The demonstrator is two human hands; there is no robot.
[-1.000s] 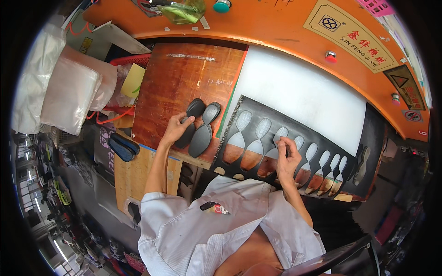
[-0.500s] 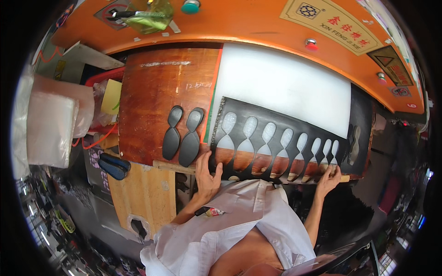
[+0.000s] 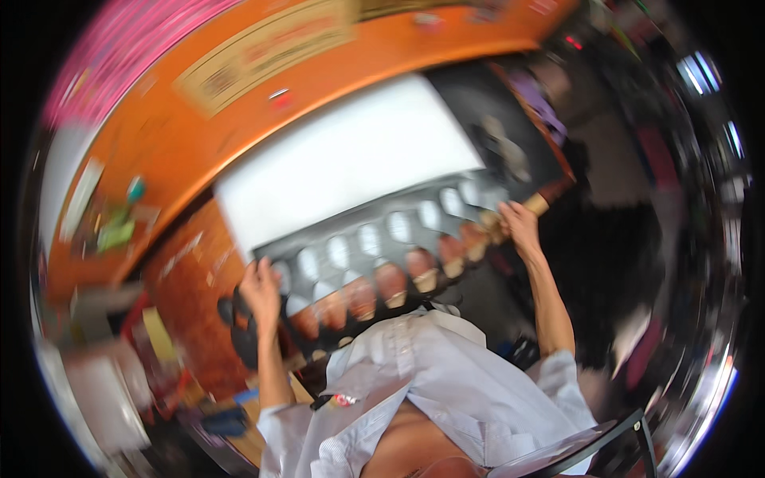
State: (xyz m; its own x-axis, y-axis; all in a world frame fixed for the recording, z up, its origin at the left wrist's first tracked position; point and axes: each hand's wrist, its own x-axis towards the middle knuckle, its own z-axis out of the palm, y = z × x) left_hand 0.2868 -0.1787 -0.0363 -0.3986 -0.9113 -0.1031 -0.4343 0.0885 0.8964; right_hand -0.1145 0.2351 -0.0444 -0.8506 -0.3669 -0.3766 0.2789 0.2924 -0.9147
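The black sheet [image 3: 412, 211], with its row of sole-shaped cutouts, spans the stretch between your left hand [image 3: 261, 292] and your right hand [image 3: 523, 229]. Its left end meets your left fingers, its right end your right fingers. Beyond its far edge, ahead of your fingers, you have room over the white board [image 3: 351, 151], up to the orange panel [image 3: 358, 68]. The sheet's near edge runs close to your shirt [image 3: 430, 354]. Dark soles [image 3: 245, 341] sit just beside your left fingers, at the edge of the brown surface [image 3: 187, 283]; a wooden strip [image 3: 536, 205] is just right of your right fingers. Both sets of fingers are bent at the sheet's ends; blur hides whether they pinch it, so you cannot tell their gap.
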